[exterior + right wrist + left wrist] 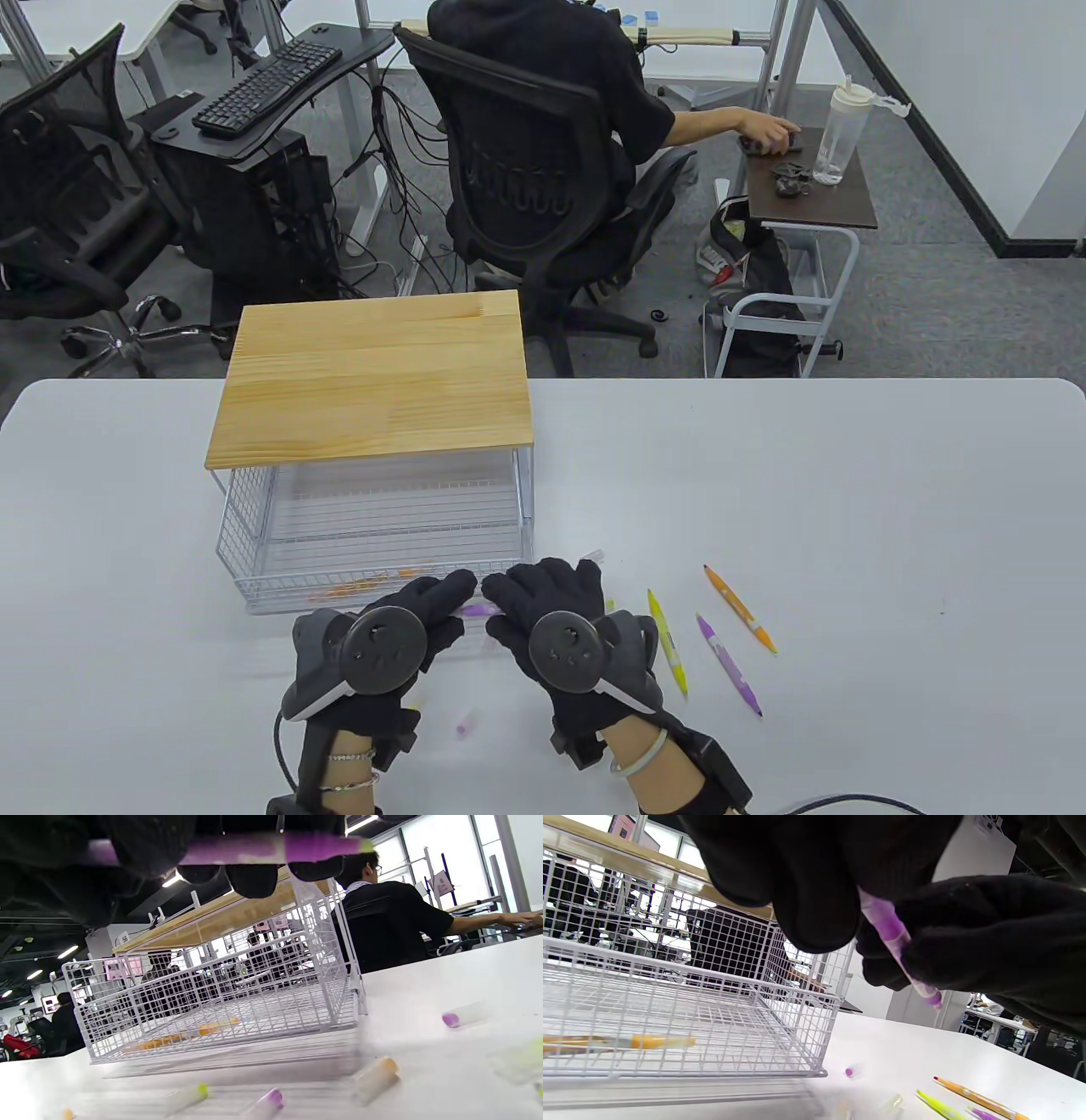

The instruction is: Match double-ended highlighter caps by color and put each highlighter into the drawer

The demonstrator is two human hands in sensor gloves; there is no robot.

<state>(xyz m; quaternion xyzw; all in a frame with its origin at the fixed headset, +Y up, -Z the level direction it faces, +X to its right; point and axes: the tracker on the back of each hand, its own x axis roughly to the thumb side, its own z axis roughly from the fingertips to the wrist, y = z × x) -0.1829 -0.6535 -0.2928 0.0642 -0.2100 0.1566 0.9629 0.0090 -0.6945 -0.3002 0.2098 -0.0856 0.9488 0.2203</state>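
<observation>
Purple highlighter (895,938) is held up off the table between both hands, just in front of the pulled-out wire drawer (254,543). Left hand (399,628) grips one end, fingers curled round the barrel; right hand (551,611) pinches the other end, fingers wrapped over it. In the right wrist view the pen lies level under the fingers, and its tip end looks yellow-green, so a wrong-coloured cap may sit there, though it's blurred. My guess: held two-handed like this to pull or seat a cap, not yet to drop it in.

Drawer sits open under a wood-topped frame (373,382), mouth toward the person so pens can go straight in. One orange highlighter (186,1035) already lies on the drawer floor.

Loose caps scattered on the table near the hands: a purple cap (465,726) below the hands, more in the right wrist view, orange cap (375,1073), green cap (186,1094), another purple one (460,1017). Kept close for matching, probably.

To the right, well apart from the drawer, three pens wait side by side: yellow-green (668,643), purple (730,666), orange (740,609).

Behind the table, a seated person (543,85) at another desk.
</observation>
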